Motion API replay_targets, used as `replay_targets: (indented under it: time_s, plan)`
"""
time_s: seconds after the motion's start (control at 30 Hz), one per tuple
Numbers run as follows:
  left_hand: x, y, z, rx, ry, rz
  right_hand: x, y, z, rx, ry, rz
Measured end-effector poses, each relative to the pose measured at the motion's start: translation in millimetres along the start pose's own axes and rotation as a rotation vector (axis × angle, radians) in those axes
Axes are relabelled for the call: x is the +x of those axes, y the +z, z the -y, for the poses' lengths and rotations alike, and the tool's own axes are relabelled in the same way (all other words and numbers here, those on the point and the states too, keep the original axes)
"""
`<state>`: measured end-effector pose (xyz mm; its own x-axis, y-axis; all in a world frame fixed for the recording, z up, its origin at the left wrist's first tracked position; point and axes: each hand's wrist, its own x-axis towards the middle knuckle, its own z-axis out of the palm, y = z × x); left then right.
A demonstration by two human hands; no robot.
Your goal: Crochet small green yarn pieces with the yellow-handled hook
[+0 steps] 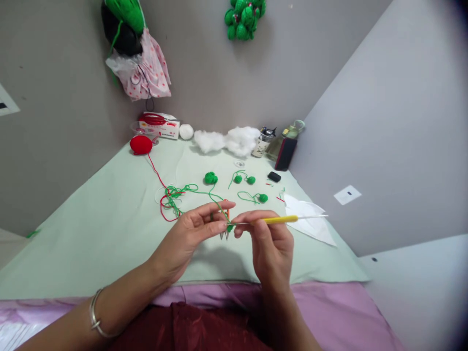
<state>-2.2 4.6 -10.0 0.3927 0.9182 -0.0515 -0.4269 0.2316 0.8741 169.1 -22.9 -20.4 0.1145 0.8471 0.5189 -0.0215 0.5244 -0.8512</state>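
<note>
Taking the small green crochet piece (230,228) between the fingertips as the clock's centre, the red yarn ball (141,145) sits far out at ten o'clock, its strand running down to a loose tangle of green yarn (172,199) nearer in along much the same line. The left hand (199,226) comes in from about eight o'clock, a silver bangle (94,312) on its arm; its thumb and fingers pinch the crochet piece at their tips, while the index finger stretches out above with green yarn running beside it. At eleven o'clock lies a green yarn ball (211,178). Mostly hidden behind the hands, orange-handled scissors (227,213) lie on the table (109,234), blades pointing to six o'clock. The piece hangs in the narrow gap between the two sets of fingertips, touching the left thumb and just beside the right fingers. White stuffing (243,140) is heaped near twelve, and small green crocheted balls (251,180) lie between twelve and two. The right hand (272,243), at four o'clock, has its thumb and fingers closed around the yellow-handled crochet hook (281,220), whose thin shaft reaches the piece and whose other end points to three o'clock, towards a white sheet (310,222)
</note>
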Motion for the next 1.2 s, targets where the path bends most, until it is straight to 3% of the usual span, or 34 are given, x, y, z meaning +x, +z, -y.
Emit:
replay_targets:
  time_s: [0.07,0.17,0.23,0.3,0.37,0.43,0.5,0.6,0.7,0.8,0.93,1.07,1.2]
  plan:
    - [-0.9,-1.1,-0.2,0.017,0.035,-0.012,-2.3,-1.7,2.2,-0.138,-0.101,0.007]
    - [-2.0,-0.9,1.6,0.034,0.074,-0.036,-8.0,-2.0,0.7,-0.442,-0.385,0.098]
    - [-1.7,-0.2,2.7,-0.002,0.050,-0.029,-11.8,-0.9,-2.9,-0.642,-0.542,0.146]
    - [-0.7,0.0,2.9,-0.075,-0.026,0.004,-13.7,0.7,-5.3,-0.765,-0.609,0.132]
    - [0.7,-0.7,2.1,-0.146,-0.112,0.038,-12.3,2.0,-4.5,-0.710,-0.567,0.079]
    - [1.6,-1.7,1.0,-0.167,-0.150,0.050,-8.0,2.8,-1.0,-0.507,-0.428,0.001]
    - [1.8,-2.2,0.3,-0.130,-0.105,0.036,-2.4,3.4,2.4,-0.287,-0.288,-0.047]
    - [0.6,-0.9,0.8,-0.045,0.000,0.035,3.1,5.2,3.3,-0.157,-0.203,-0.004]
    - [-0.5,0.8,3.2,0.002,0.035,0.023,1.0,8.0,0.3,-0.225,-0.232,0.038]
    - [0.1,1.7,6.8,-0.046,0.030,-0.029,-6.7,9.8,-3.7,-0.420,-0.358,0.034]
    - [3.3,1.2,9.2,-0.193,-0.091,0.024,-11.0,6.8,-6.4,-0.673,-0.558,0.045]
    - [4.9,-1.6,4.9,-0.231,-0.148,0.032,-1.8,0.4,-3.2,-0.326,-0.310,-0.067]
    - [2.9,-1.1,2.5,-0.067,-0.063,0.039,4.3,1.3,-1.6,-0.077,-0.133,0.001]
